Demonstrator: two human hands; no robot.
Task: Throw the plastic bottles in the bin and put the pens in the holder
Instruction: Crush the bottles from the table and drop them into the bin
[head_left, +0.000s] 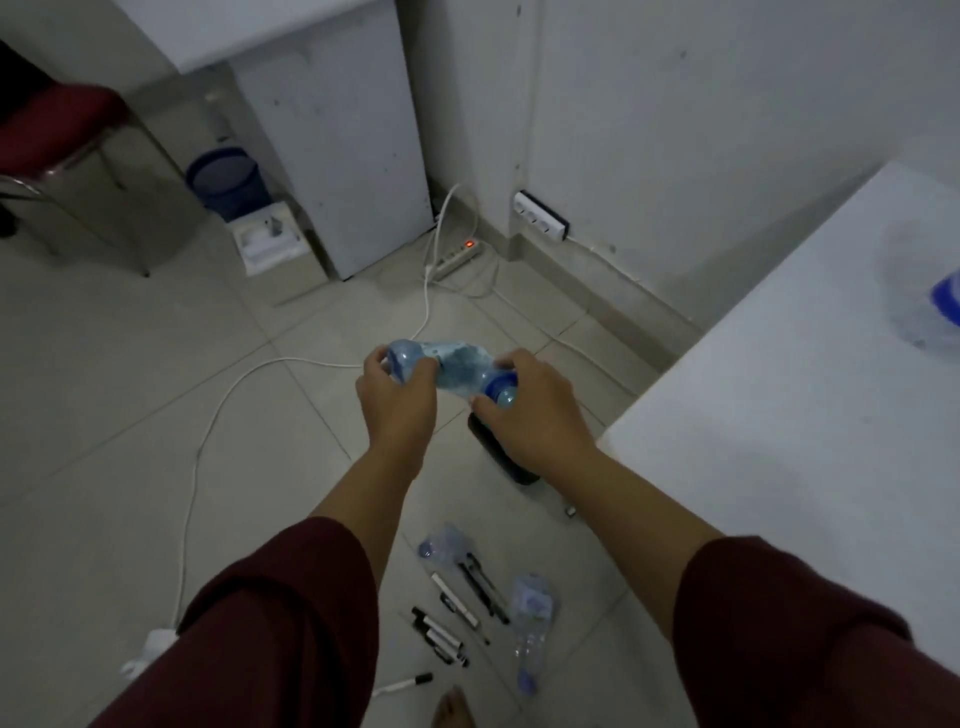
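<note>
- While both hands hold one crumpled plastic bottle (451, 370) out over the floor, the head view suggests the task is at an early stage: no bottle can be seen inside the bin (224, 181), though its inside is too dim to judge for certain.
- The left hand (396, 395) has its grip closed round the base end of that bottle; the right hand (524, 406) has its grip closed round the blue-capped neck end. The bottle looks squashed between them.
- The bin, a blue one, stands well apart from the hands, at the far left beside a white cabinet (337, 135) and near a red chair (57, 130).
- On the floor near the person's feet lie two more bottles: a flattened one (444, 545) touching the pens, and a longer one (530, 623) just beside them.
- The pens (457, 608) lie scattered between those bottles, with one marker (410, 683) a little apart; none is picked up yet.
- A dark object (501, 457) partly hidden under the right hand may be the holder; I cannot tell.
- On the counter (779, 441) at the right, a blurred clear thing with blue (930, 306) may be another bottle.
- Left to do, by my reading: bin this bottle, then the others, then gather all the pens.
</note>
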